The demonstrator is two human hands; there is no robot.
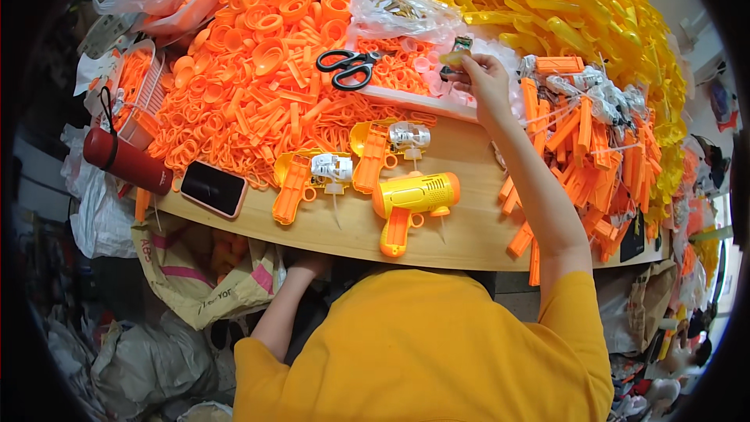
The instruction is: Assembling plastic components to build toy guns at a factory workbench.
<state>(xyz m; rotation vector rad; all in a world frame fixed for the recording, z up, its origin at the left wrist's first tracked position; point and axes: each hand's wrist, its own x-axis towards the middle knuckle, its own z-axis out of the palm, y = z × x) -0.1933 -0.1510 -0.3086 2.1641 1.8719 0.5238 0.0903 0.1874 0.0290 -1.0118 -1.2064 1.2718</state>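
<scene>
My right hand [486, 82] reaches over the far right part of the table. Its fingertips pinch a small yellowish piece [453, 58], whose kind I cannot make out. My left hand [311, 264] is at the table's near edge beside an open sack [205, 297]; its fingers are hidden below the edge. Nearer to me on the table lies a yellow and orange toy bubble gun [416, 193]. Beside it are two half-assembled toy guns, one on the left [294, 189] and one in the middle [372, 158], with orange handles and white inner parts showing.
Orange plastic parts [250, 70] are heaped at the left, yellow parts [562, 0] at the back right. Orange handles with wired parts [582, 129] pile up at right. Black scissors [345, 69], a phone [213, 188], a red flask [127, 159] and a white tray [422, 103] also lie there.
</scene>
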